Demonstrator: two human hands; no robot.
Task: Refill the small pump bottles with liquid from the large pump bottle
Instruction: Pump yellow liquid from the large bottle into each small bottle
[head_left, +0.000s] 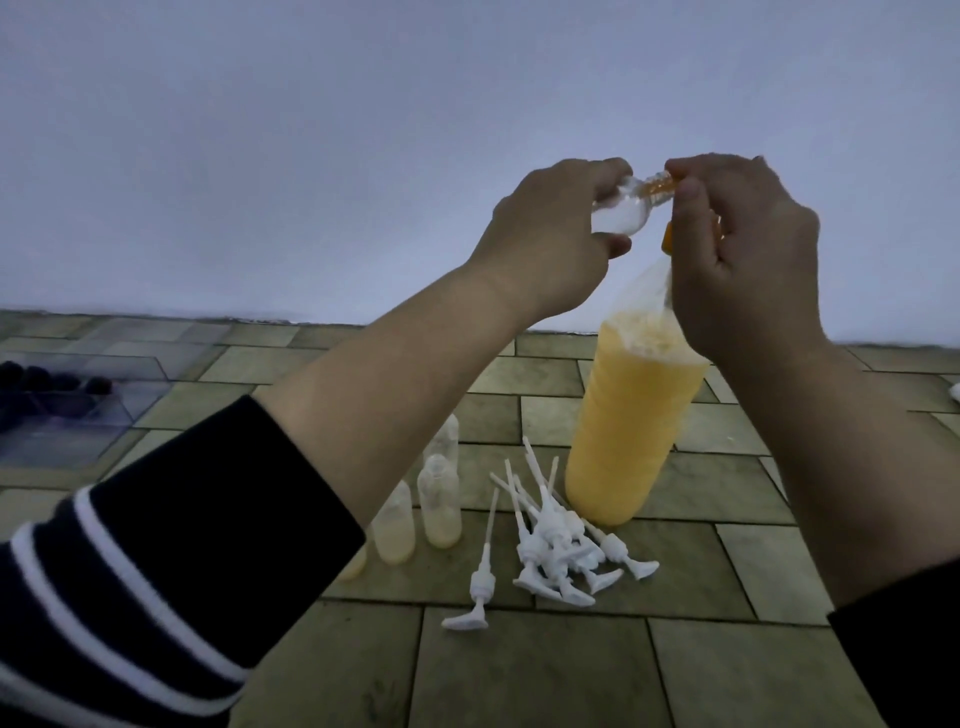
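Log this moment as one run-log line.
left hand: grips small clear bottle | right hand: on orange pump nozzle of large yellow-filled bottle | white pump heads: loose on tiles

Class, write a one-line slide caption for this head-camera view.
Left hand tilts a small clear plastic bottle against the right hand at the tall orange-filled pump bottle; loose white pump heads lie beside it.

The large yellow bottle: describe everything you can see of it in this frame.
The large bottle is a tall clear plastic cylinder standing upright on the tiled floor, filled almost to its shoulder with opaque yellow-orange liquid, frothy at the top. Its clear shoulder narrows toward a neck hidden behind the right hand, which grips the orange pump part on top. The left hand tilts a small clear bottle against that pump's outlet. Loose white pump heads lie against its base.
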